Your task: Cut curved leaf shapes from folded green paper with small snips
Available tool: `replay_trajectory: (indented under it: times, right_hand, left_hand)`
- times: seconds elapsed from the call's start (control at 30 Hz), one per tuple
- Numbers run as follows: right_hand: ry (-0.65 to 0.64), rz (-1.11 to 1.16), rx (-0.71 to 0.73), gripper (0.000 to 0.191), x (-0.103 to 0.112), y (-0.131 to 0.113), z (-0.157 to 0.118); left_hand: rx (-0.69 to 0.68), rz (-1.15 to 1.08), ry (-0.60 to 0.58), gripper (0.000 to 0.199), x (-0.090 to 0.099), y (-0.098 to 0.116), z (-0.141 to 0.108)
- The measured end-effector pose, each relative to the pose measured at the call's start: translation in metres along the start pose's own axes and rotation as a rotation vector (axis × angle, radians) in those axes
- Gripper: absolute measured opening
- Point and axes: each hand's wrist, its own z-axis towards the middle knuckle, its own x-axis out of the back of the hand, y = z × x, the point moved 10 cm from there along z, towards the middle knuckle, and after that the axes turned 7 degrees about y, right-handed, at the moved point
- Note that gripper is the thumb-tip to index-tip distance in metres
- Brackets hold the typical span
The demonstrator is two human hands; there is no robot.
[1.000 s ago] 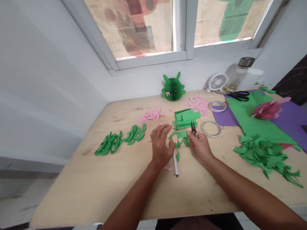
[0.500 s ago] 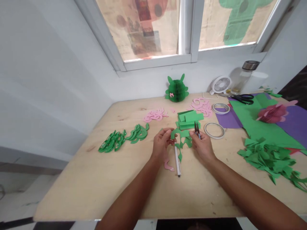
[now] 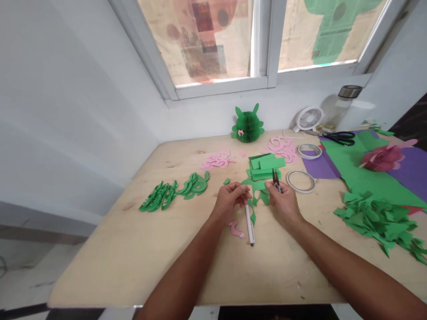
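Note:
My left hand (image 3: 231, 198) has its fingers pinched together at the edge of a green paper piece (image 3: 257, 185), partly covering it. Small snips (image 3: 276, 177) with dark blades and a blue handle are gripped in my right hand (image 3: 283, 199), blades pointing up and away. Its thumb and finger are beside the same paper. Below the hands lie more green scraps (image 3: 264, 197), a white pen (image 3: 250, 229) and a curved pink paper piece (image 3: 237, 230). A small green cutout (image 3: 227, 181) rests just behind my left hand. Folded green paper strips (image 3: 267, 165) are stacked beyond my hands.
Green cutouts (image 3: 159, 197) lie on the left, with pink cutouts (image 3: 218, 160) farther back. Two tape rolls (image 3: 300, 182), black scissors (image 3: 340, 138) and a green scrap heap (image 3: 376, 222) are on the right. A green paper figure (image 3: 247, 126), fan (image 3: 308, 118) and bottle (image 3: 342, 109) stand along the wall.
My left fingers have shifted slightly right and closer in, now covering more of the green paper's left end. The right hand keeps its hold on the snips. The view has shifted slightly.

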Motion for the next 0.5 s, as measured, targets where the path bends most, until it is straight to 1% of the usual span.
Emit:
replay_trajectory:
  times: [0.1,0.13,0.23,0.4,0.5]
  right_hand:
    - [0.048,0.003,0.051,0.029,0.005,-0.007,0.001]
    - [0.046,0.001,0.055,0.028,0.005,-0.008,0.001]
    - [0.032,-0.01,0.048,0.028,0.003,-0.009,0.001]
    - [-0.009,-0.034,0.044,0.029,-0.002,-0.008,-0.002]
    - [-0.039,-0.069,0.049,0.029,-0.005,-0.006,-0.004]
  left_hand:
    - [0.003,0.075,-0.022,0.026,-0.001,-0.001,0.0]
    - [0.003,0.089,-0.022,0.026,-0.001,-0.001,-0.001]
    - [0.007,0.092,-0.024,0.025,-0.003,-0.002,-0.002]
    - [0.027,0.04,-0.058,0.025,-0.011,-0.002,-0.005]
    - [0.015,0.037,-0.056,0.024,-0.012,-0.002,-0.005]
